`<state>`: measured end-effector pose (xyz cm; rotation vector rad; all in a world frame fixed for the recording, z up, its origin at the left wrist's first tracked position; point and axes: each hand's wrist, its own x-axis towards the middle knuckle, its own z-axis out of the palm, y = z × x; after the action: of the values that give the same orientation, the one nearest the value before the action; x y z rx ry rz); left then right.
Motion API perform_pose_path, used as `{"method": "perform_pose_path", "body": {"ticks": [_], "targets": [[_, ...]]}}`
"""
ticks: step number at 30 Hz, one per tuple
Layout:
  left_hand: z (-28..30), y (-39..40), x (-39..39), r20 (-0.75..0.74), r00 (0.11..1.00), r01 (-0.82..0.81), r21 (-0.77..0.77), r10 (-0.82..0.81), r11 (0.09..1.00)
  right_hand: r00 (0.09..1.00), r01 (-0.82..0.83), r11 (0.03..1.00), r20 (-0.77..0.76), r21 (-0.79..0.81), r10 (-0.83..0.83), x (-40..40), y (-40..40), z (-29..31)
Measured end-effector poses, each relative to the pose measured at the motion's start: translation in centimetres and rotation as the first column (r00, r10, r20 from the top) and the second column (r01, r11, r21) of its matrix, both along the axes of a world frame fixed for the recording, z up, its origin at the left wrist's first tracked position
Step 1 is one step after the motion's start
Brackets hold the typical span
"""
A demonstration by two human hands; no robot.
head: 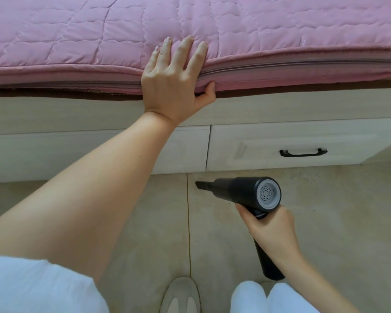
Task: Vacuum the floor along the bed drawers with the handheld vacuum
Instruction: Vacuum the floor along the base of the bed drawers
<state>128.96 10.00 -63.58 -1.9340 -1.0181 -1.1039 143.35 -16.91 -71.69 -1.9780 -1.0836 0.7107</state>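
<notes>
Two bare hands were in view over a bed with drawers. The left hand (pixel 175 80) lay flat on the edge of the pink mattress (pixel 77 37), its four fingers (pixel 185 45) straight and spread across the quilted top, while the thumb (pixel 209 91) hooked under the mattress edge just above the drawer frame. The right hand (pixel 270 229) gripped the black handle of the vacuum (pixel 242 190), fingers curled round the handle just below the barrel; the handle's lower end stuck out beneath the wrist. Ahead of those fingers, the barrel pointed left, and its narrow nozzle (pixel 203 185) sat low over the tiled floor (pixel 336 211), just in front of the base of the drawers (pixel 291 145), close to the gap between the two drawer fronts. Whether the nozzle touched the tile could not be told. Beyond the right fingers, a black pull (pixel 303 152) sat on the right drawer front. Below both hands, a pale slipper (pixel 180 294) and white clothing were visible.
</notes>
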Motion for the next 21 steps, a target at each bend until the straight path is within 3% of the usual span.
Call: {"method": "perform_pose_path", "body": {"ticks": [10, 21], "targets": [[-0.1, 0.1, 0.1, 0.010, 1.000, 0.000, 0.002, 0.000, 1.000, 0.997, 0.066, 0.998, -0.035, 0.002, -0.066, 1.4, -0.5, 0.7], [-0.1, 0.0, 0.0, 0.009, 1.000, -0.006, 0.009, 0.006, 1.000, 0.988, 0.154, 0.988, 0.026, -0.011, -0.154, 3.5, -1.7, 0.8]]}}
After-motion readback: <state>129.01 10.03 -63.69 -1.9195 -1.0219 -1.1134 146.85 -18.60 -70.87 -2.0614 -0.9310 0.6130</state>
